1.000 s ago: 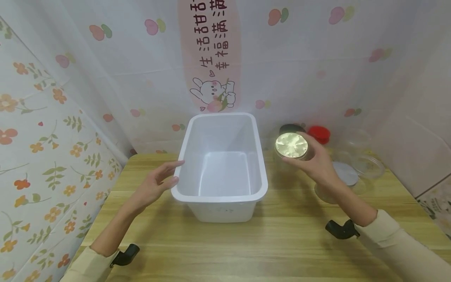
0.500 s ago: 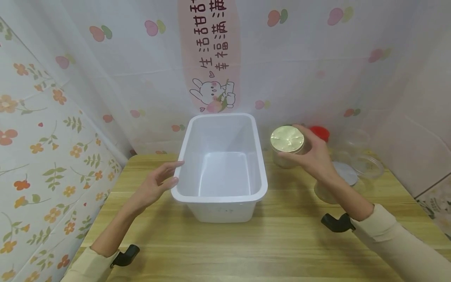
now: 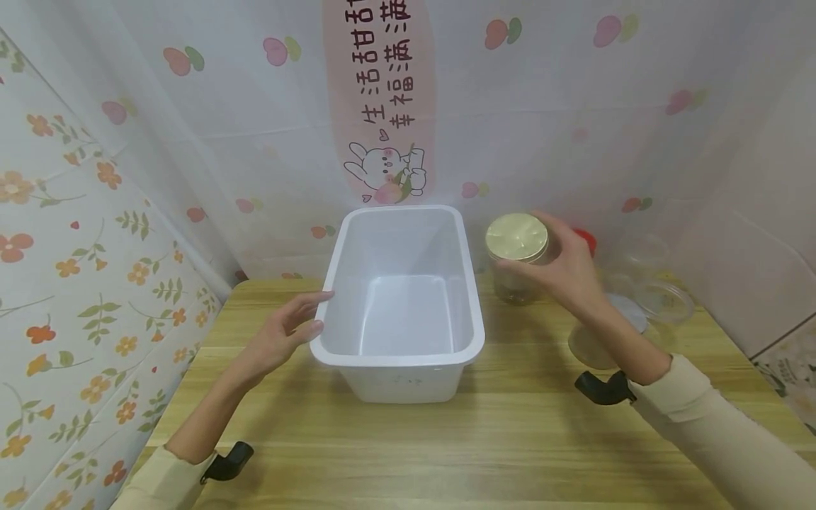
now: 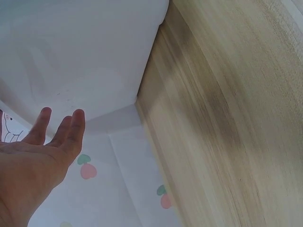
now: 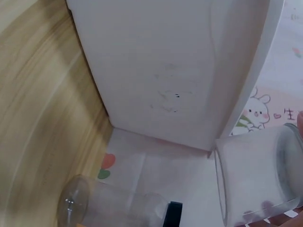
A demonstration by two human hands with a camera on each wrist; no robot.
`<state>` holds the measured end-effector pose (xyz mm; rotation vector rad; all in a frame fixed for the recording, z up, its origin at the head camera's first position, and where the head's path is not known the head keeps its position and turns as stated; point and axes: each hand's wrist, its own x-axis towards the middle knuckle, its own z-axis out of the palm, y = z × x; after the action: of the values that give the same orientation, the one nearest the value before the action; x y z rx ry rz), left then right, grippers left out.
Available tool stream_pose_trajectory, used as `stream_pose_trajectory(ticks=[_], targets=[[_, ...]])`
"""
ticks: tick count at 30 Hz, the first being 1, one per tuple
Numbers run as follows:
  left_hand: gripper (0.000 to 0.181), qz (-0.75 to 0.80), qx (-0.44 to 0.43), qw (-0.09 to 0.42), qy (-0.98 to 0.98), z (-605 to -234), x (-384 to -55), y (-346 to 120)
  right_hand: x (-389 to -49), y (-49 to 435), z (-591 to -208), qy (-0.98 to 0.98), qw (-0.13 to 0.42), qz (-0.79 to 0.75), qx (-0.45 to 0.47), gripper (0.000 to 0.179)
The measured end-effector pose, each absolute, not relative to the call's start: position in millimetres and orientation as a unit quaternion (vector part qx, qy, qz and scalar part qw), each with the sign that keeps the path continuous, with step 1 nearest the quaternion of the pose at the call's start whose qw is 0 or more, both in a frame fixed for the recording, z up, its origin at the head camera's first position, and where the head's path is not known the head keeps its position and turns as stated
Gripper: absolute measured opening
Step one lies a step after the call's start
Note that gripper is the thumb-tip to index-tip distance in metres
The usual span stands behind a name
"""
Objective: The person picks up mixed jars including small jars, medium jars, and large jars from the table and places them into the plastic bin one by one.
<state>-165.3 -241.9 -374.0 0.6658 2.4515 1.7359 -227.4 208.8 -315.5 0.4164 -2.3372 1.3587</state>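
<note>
My right hand (image 3: pixel 567 273) grips a clear jar (image 3: pixel 518 244) with a shiny gold-coloured lid, raised beside the right side of a white plastic basin (image 3: pixel 398 360). In the right wrist view the see-through wall of that jar (image 5: pixel 251 175) shows at lower right, near the basin's rim, with fingertips at the view's edge. On the basin's left rim rest the fingers of my left hand (image 3: pixel 274 343), loosely extended. The left wrist view shows the left hand (image 4: pixel 42 161) with fingers apart, against the basin's outer wall.
Behind the right forearm stand a jar with a grey-white lid (image 3: pixel 627 312), a red-lidded jar (image 3: pixel 585 242) and clear containers (image 3: pixel 666 301). A black-lidded clear jar (image 5: pixel 118 203) stands on the wooden table (image 3: pixel 408 453) by the basin. A patterned curtain (image 3: pixel 548 142) hangs behind.
My right hand has raised the gold-lidded jar and moved it slightly left, over the black lid, which is now hidden in the head view. The left hand and basin have stayed put.
</note>
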Motion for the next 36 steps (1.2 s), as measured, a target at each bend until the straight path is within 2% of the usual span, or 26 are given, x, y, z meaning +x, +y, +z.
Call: stream_pose_trajectory(ticks=[19,26,36], targets=[[0.044,0.566,0.227,0.028,0.792,-376,-166,-243,-236,192,-296,-0.827,0.19,0.5,0.171,0.082],[0.044,0.569,0.229,0.029,0.789,-376,-167,-243,-213,171,-265,-0.823,0.189,0.502,0.188,0.077],[0.044,0.565,0.23,0.029,0.792,-376,-166,-243,-237,171,-273,-0.823,0.18,0.502,0.195,0.088]])
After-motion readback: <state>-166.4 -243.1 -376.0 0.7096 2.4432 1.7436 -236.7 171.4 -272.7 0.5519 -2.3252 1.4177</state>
